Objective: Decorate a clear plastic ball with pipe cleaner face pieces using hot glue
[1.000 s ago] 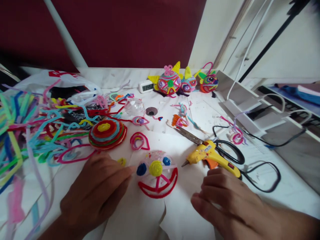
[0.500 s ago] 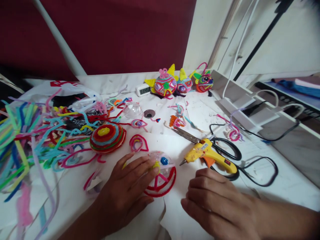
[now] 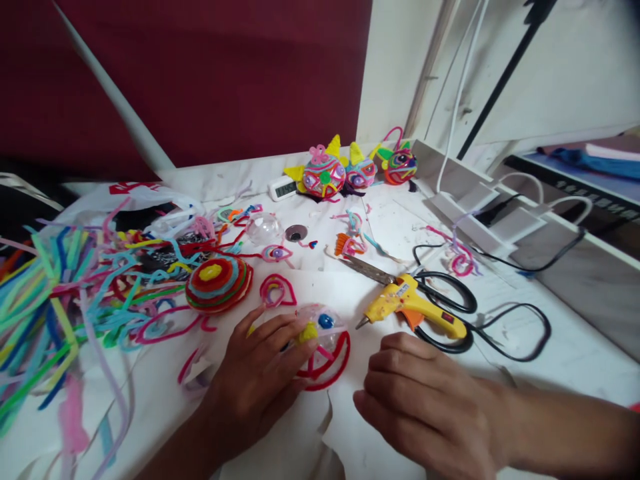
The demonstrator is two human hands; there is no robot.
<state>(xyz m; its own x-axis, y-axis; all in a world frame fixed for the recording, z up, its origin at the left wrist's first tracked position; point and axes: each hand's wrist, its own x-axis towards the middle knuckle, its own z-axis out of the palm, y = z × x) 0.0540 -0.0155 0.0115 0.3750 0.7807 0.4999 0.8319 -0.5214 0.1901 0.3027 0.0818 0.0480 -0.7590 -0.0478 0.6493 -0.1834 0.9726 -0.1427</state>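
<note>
Dome (image 3: 323, 339): clear plastic w/ a pipe-cleaner face, sitting on white paper (image 3: 295, 447) front & center, btwn the two hands. Yellow coil nose, blue eye, pink strips, red smile at the bottom edge. Left part's covered by fingers.
Left hand (image 3: 255, 370): palm down over the dome's left side, fingers partly spread, tips by the yellow nose. Touching it afaict, but can't tell if it's actually gripping.
Right hand (image 3: 425, 393): loosely curled, knuckles up, just below the glue gun. Nothing visible in it, tho the palm's hidden, so can't tell for sure.
Glue gun (image 3: 410, 303): yellow, on its side, nozzle pointing twd the dome but not touching. Lies across the scissors (image 3: 367, 269), blades out to the upper left.
Striped dome (image 3: 219, 285): red/blue/green coils w/ yellow center, up & left of left hand, next to the pipe-cleaner pile (image 3: 57, 273).
Pink loop (image 3: 277, 291): on the paper, just above the left fingertips.
Back row: white digital clock (image 3: 283, 189) beside 3 decorated balls (image 3: 324, 175).
</note>
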